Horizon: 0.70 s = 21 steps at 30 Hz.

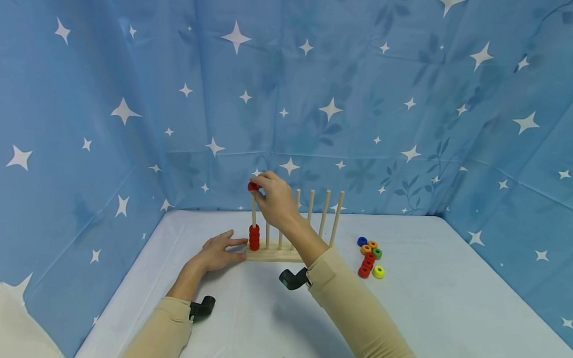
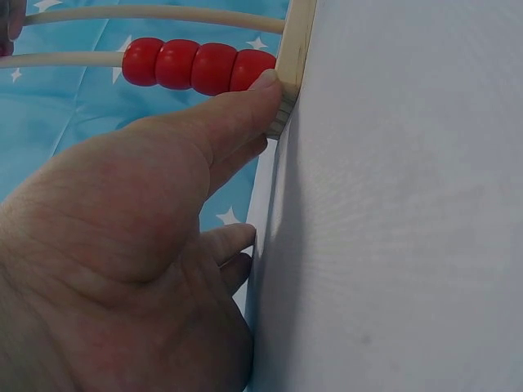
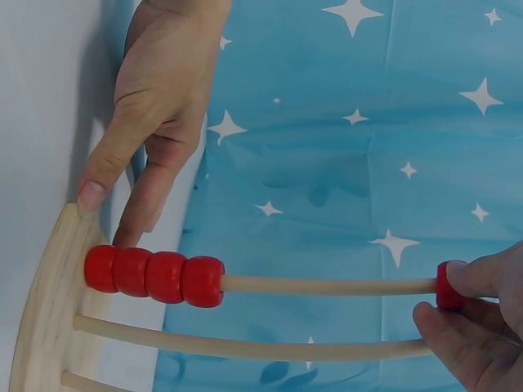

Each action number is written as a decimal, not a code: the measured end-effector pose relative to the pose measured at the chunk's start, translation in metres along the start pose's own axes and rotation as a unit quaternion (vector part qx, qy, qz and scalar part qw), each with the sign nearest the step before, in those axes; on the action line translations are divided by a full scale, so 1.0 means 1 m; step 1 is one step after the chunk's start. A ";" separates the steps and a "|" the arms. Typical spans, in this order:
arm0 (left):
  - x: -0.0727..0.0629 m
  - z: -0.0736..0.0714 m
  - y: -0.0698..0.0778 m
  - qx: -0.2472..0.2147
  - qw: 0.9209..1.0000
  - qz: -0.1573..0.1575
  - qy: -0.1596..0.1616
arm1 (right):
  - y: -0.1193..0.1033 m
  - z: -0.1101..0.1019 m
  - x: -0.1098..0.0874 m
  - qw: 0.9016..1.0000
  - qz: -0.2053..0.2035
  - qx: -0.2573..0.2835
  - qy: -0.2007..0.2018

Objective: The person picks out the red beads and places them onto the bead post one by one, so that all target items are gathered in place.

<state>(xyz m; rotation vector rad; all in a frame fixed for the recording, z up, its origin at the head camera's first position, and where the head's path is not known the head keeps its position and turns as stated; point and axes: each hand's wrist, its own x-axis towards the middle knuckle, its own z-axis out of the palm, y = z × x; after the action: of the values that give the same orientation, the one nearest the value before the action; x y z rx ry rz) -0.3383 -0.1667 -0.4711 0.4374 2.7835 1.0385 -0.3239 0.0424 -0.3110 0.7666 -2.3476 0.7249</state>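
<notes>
My right hand pinches a red bead between thumb and fingers at the top of the leftmost wooden peg. Lower on that same peg, several red beads are stacked down to the wooden base. My left hand rests on the table at the base's left end. Its thumb touches the base's edge, and the fingers are fairly straight. In the right wrist view the left hand shows beside the stacked beads.
More bare pegs rise from the base toward the right. On the white table, loose beads lie right of the base: red beads, a yellow bead, a blue bead, a green bead and orange ones. A starry blue curtain hangs behind.
</notes>
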 end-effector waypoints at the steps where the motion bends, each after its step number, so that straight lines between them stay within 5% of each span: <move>1: 0.000 0.000 0.000 0.003 1.000 0.002 0.001 | 0.000 0.000 0.000 1.000 0.000 0.000 0.000; 21: -0.003 0.000 0.003 -0.004 1.000 -0.004 0.002 | 0.002 0.000 0.000 1.000 0.001 -0.002 -0.001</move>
<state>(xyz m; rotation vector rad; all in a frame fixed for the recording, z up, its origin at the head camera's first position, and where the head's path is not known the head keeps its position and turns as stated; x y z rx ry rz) -0.3349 -0.1651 -0.4693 0.4226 2.7820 1.0503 -0.3245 0.0438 -0.3115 0.7626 -2.3509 0.7221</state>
